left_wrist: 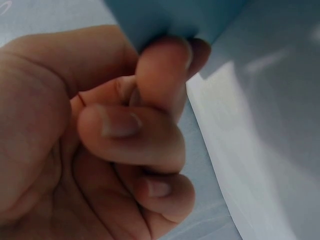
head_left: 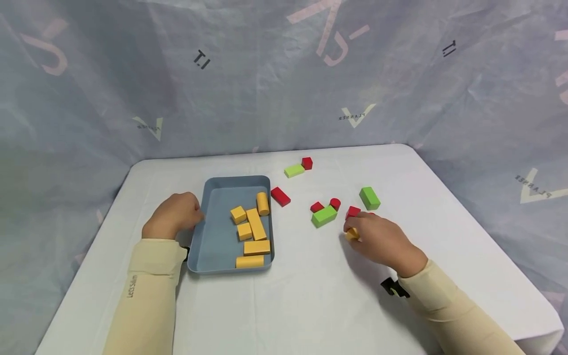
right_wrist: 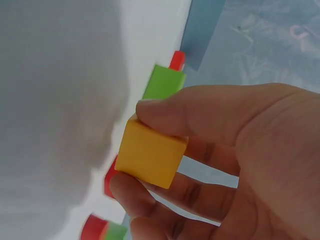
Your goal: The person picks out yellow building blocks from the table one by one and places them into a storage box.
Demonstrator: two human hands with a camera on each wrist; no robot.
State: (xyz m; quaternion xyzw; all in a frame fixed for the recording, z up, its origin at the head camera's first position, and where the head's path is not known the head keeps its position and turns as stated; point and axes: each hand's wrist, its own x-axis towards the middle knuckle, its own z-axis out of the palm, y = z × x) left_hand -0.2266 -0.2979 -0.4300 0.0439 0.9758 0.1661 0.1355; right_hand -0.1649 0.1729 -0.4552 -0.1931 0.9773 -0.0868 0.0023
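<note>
My left hand [head_left: 174, 215] grips the left rim of a blue-grey tray [head_left: 228, 183]; up close, thumb and forefinger pinch the tray wall [left_wrist: 165, 20]. Inside the tray lie several yellow blocks, among them a long block [head_left: 256, 224] and a cylinder [head_left: 263, 204]. To the right of the tray, my right hand [head_left: 381, 239] pinches a yellow block [right_wrist: 151, 152] between thumb and fingers. In the head view that block is partly hidden by the hand. Just beyond the hand sits a red block [head_left: 353, 212], and another red piece is mostly covered by the fingers.
Near the right hand lie a green block [head_left: 324, 216], a red cylinder [head_left: 335, 203] and another green block [head_left: 370, 198]. A red block [head_left: 280, 196] lies beside the tray's right wall. Farther back are a light green block [head_left: 294, 170] and a red cube [head_left: 307, 163] on the white table [head_left: 293, 305].
</note>
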